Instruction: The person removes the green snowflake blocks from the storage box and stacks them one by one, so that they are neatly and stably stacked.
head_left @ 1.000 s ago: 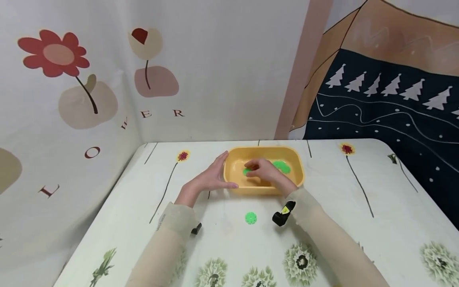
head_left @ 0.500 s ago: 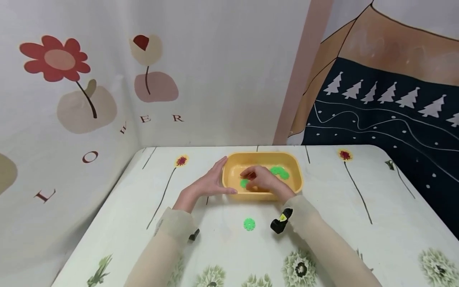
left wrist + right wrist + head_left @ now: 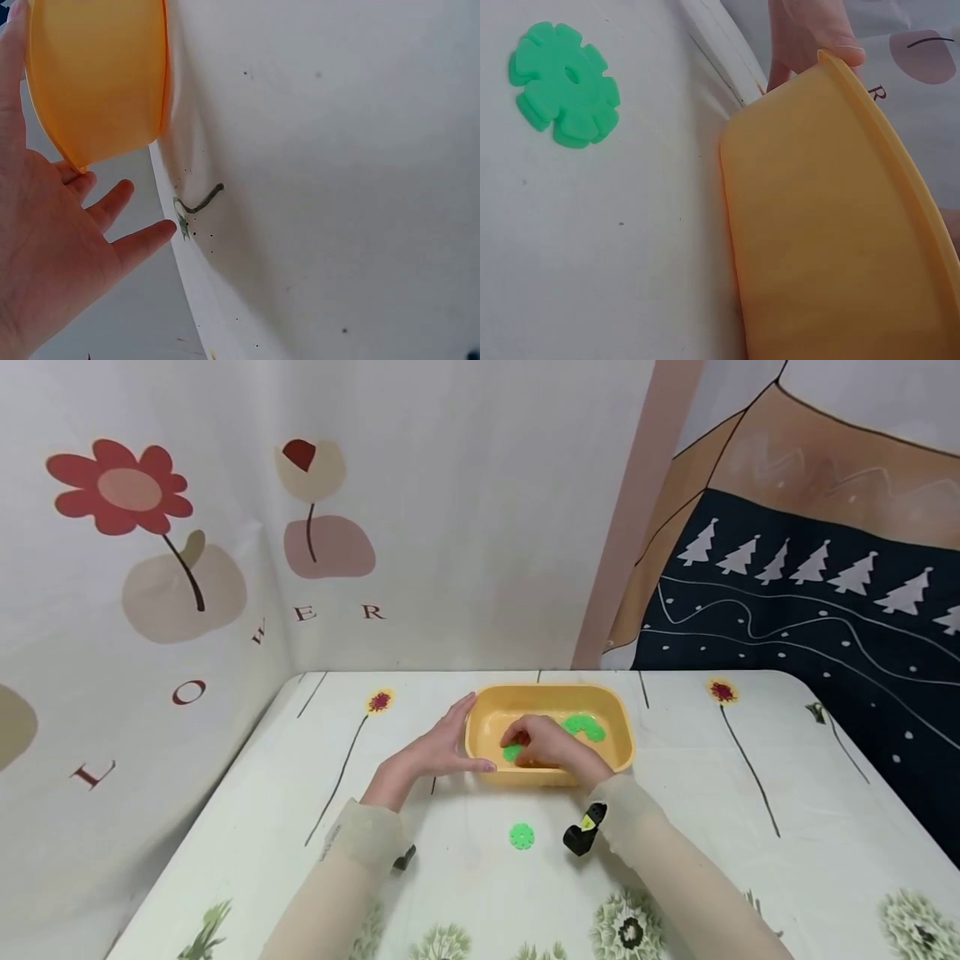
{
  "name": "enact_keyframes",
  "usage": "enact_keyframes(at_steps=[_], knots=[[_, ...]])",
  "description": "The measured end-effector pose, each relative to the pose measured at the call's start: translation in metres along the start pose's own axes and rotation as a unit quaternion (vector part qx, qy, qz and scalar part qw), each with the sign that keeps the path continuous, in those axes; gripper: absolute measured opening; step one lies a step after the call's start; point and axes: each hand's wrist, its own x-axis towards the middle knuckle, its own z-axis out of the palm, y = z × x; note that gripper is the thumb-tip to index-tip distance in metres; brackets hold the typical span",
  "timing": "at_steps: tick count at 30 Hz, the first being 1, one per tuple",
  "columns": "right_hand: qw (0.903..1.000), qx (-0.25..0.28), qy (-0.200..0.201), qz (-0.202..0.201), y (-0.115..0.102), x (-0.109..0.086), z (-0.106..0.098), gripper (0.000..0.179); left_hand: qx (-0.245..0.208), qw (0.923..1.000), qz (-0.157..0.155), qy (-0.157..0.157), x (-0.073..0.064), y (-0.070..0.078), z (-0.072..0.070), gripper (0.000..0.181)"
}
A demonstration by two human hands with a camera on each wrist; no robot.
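Note:
A yellow plastic tub [image 3: 551,695] stands toward the table's far edge. My left hand [image 3: 442,745] is at the tub's left end, thumb over its front rim, the other fingers spread along the outer wall. The right wrist view shows that thumb [image 3: 841,46] at the rim's corner. Inside the tub, my right hand [image 3: 551,739] has its fingers curled round a green piece [image 3: 512,752], partly hidden by the fingers. More green pieces [image 3: 585,727] lie at the back right of the tub. On the cloth in front is a notched green disc [image 3: 522,836].
A white cloth [image 3: 697,827] printed with flowers covers the table. Behind it hangs a patterned curtain [image 3: 465,527], with a dark section [image 3: 795,593] at the right. Both wrists wear small black cameras.
The head view tilts slightly, so everything sits lower in it. The left hand stays at the tub's end. The right hand and the green piece at its fingers shift slightly toward the near side.

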Motion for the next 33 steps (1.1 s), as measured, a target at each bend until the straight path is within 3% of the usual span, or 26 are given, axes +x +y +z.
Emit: enact_keyframes(at_steps=[5, 15, 25, 33], knots=[[0.9998, 0.004, -0.016, 0.005, -0.0009, -0.0028, 0.0008, 0.022, -0.006, 1.0000, -0.006, 0.001, -0.0010, 0.0013, 0.0019, 0.120], [0.9989, 0.009, -0.040, -0.022, 0.0014, -0.0027, 0.0017, 0.017, -0.003, 0.9998, -0.017, 0.003, 0.0011, -0.0004, 0.0037, 0.120], [0.9967, 0.065, -0.039, -0.031, 0.0045, -0.0016, 0.0030, 0.011, -0.004, 0.9998, -0.018, 0.001, -0.0002, -0.0017, 0.0050, 0.121], [0.9970, 0.063, -0.025, -0.037, 0.0024, -0.0018, -0.0013, 0.008, -0.001, 0.9998, -0.019, 0.002, 0.0003, 0.0008, 0.0032, 0.122]])
